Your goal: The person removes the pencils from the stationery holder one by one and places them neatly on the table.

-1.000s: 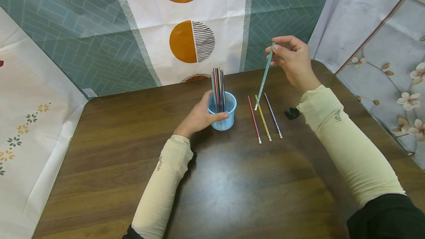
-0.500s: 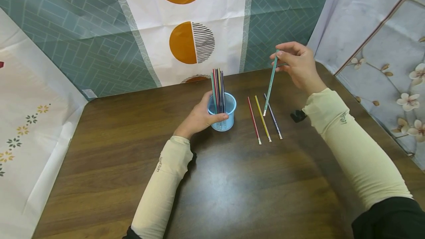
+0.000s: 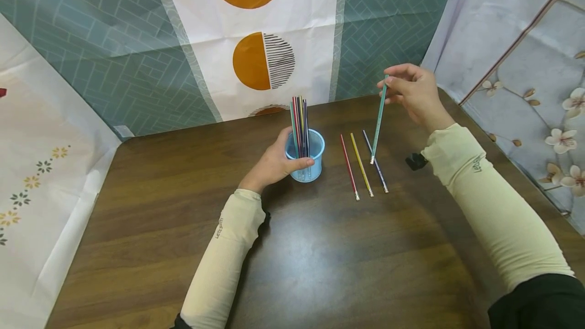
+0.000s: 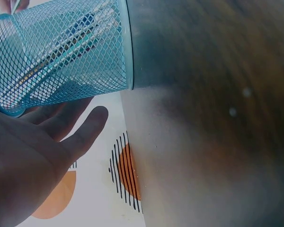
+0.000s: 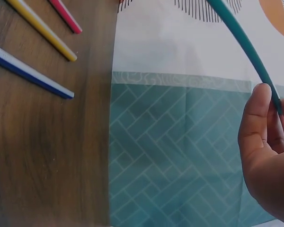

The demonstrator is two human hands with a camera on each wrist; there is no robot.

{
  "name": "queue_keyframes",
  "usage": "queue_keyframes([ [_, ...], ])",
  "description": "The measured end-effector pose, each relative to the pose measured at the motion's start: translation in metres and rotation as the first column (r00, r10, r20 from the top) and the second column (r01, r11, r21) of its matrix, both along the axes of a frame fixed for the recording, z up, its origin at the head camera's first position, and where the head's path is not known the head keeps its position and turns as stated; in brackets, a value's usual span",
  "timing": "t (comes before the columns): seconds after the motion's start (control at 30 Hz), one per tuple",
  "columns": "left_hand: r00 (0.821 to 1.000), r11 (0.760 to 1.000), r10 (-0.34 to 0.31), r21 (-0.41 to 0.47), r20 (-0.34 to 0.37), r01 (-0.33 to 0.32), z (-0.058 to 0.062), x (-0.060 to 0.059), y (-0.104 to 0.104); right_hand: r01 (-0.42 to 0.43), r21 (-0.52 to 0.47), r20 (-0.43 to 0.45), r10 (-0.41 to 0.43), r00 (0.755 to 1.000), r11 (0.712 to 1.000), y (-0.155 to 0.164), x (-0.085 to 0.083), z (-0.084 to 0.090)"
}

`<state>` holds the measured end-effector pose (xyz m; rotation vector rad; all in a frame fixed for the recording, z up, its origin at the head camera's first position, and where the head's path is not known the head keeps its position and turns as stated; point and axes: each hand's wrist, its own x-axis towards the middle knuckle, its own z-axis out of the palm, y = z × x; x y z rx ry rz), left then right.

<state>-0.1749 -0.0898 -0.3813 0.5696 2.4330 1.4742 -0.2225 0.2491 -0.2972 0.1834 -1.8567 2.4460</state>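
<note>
The right hand (image 3: 418,94) pinches the green pencil (image 3: 379,122) near its top; the pencil slants below that hand, toward the blue pencil (image 3: 380,174). The left hand (image 3: 276,161) grips the cup (image 3: 315,168). Recommended: move slowly, pinch lightly, prevent pencil contact.

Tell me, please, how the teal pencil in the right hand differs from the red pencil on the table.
Pose: the teal pencil slants steeply, pale end down; the red pencil lies flat on the table. Contact: the right hand pinches the teal pencil; no hand touches the red pencil. Both are slim, with a pale tip at one end.
</note>
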Motion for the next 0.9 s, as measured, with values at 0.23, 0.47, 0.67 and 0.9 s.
queue_keyframes([
  [0.23, 1.000, 1.000, 0.001, 0.003, 0.004, -0.001, -0.001, 0.001, 0.000, 0.002, 0.047, 0.062, -0.005, 0.998, 0.999, 0.010, -0.003, -0.006],
  [0.47, 1.000, 1.000, 0.007, -0.005, 0.001, -0.007, -0.002, 0.000, 0.000, -0.036, 0.147, 0.116, 0.019, 0.993, 0.988, 0.022, -0.004, -0.014],
  [0.67, 1.000, 1.000, 0.004, -0.006, 0.004, -0.004, -0.002, 0.000, 0.000, -0.074, 0.286, 0.189, 0.019, 0.982, 0.955, 0.030, -0.006, -0.025],
  [0.9, 1.000, 1.000, 0.003, -0.007, 0.006, -0.003, -0.002, 0.000, 0.000, -0.107, 0.493, 0.242, -0.018, 0.970, 0.864, 0.040, -0.008, -0.044],
])
